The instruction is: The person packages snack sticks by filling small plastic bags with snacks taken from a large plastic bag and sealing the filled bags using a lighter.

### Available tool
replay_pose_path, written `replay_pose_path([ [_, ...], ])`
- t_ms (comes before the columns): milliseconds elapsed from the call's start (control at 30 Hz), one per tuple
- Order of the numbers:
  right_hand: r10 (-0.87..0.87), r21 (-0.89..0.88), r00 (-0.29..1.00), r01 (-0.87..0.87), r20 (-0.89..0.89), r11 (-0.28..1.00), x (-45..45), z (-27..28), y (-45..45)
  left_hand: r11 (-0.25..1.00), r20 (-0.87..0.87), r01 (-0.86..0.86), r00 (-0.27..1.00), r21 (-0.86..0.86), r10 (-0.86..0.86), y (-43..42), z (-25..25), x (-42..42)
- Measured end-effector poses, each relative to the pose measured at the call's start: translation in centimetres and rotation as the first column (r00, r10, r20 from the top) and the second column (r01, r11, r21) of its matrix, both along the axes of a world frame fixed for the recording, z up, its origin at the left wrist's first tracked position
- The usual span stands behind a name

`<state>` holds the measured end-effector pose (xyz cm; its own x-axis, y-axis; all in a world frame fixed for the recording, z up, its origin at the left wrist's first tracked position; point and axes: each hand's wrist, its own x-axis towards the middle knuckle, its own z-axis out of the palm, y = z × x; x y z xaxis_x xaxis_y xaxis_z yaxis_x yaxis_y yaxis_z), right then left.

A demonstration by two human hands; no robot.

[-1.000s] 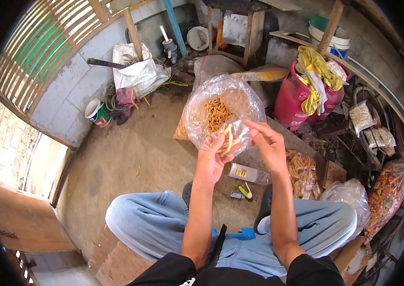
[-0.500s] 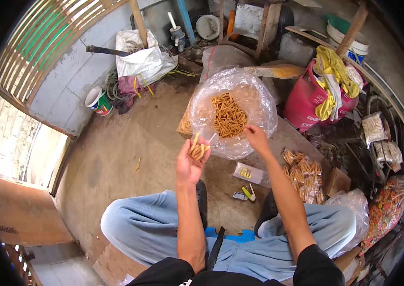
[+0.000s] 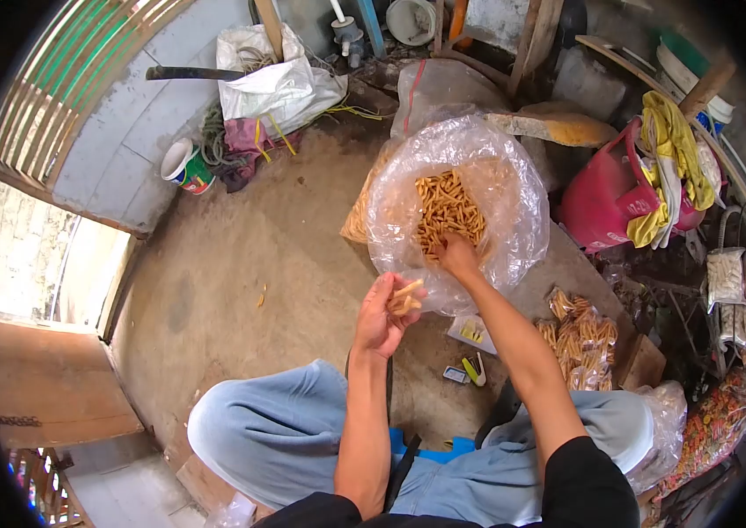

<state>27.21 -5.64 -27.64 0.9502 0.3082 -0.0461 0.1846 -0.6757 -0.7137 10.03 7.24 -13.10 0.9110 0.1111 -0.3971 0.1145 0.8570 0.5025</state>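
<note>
My left hand (image 3: pixel 380 319) holds a small clear bag (image 3: pixel 408 299) with a few pale snack sticks in it, its fingers wrapped round the bag. Ahead of me stands a large open plastic bag (image 3: pixel 514 211) with a heap of brown snack sticks (image 3: pixel 448 201) inside. My right hand (image 3: pixel 458 255) reaches into this bag at the near edge of the heap. Its fingertips are down among the sticks, partly hidden, so what they hold cannot be made out.
Filled small packs (image 3: pixel 586 348) lie on the right, beside a wooden block (image 3: pixel 643 363). A green-and-white tool (image 3: pixel 475 370) and a small box (image 3: pixel 455 375) lie near my feet. Pink gas cylinders (image 3: pixel 606 194) stand back right; a paint bucket (image 3: pixel 186 167) stands left.
My right hand has left the small bag and moved into the sticks in the large bag. My left hand, still holding the small bag, has dipped lower, then shifted right.
</note>
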Motion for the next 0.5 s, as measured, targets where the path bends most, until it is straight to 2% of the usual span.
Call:
replay_pose_path([
  [67, 0.011, -0.044, 1.000, -0.012, -0.022, 0.999, 0.2, -1.0, -0.4, 0.996, -0.015, 0.039, 0.999, 0.080, -0.038, -0.3, -0.1, 0.5],
  [133, 0.026, -0.081, 0.999, -0.029, -0.034, 0.996, 0.4, -0.9, -0.8, 0.998, -0.020, 0.022, 1.000, 0.060, -0.021, -0.3, 0.0, 0.6],
  [200, 0.087, -0.051, 0.985, -0.096, -0.148, 0.994, 0.5, -0.7, -1.4, 0.999, -0.023, 0.000, 1.000, 0.043, 0.001, -0.1, -0.1, 0.3],
  [233, 0.085, -0.050, 0.986, -0.093, -0.143, 0.994, 0.4, -0.6, -1.7, 0.999, -0.030, -0.014, 0.999, 0.031, 0.015, 0.1, -0.2, 0.2],
  [300, 0.010, 0.031, 0.983, -0.004, -0.185, 1.000, 0.3, -0.1, -2.3, 0.999, -0.028, -0.026, 0.999, 0.024, 0.026, 0.4, 0.2, -0.1],
  [333, 0.010, 0.035, 0.984, -0.004, -0.176, 0.999, 0.3, 0.4, -2.5, 0.999, -0.019, -0.037, 0.999, -0.001, 0.037, 0.4, 0.6, -0.3],
  [400, -0.019, 0.210, 0.995, 0.039, -0.098, 0.977, 0.0, 1.7, -3.0, 0.999, -0.002, -0.049, 0.999, -0.024, 0.049, 0.5, 1.4, -0.7],
  [433, -0.019, 0.213, 0.996, 0.037, -0.086, 0.976, -0.1, 2.7, -3.3, 0.999, 0.023, -0.047, 0.999, -0.024, 0.048, 0.4, 1.8, -0.8],
  [500, -0.028, 0.265, 0.985, 0.073, -0.172, 0.962, -0.3, 5.1, -4.1, 0.999, 0.058, -0.046, 0.997, -0.026, 0.047, 0.1, 2.7, -1.0],
])
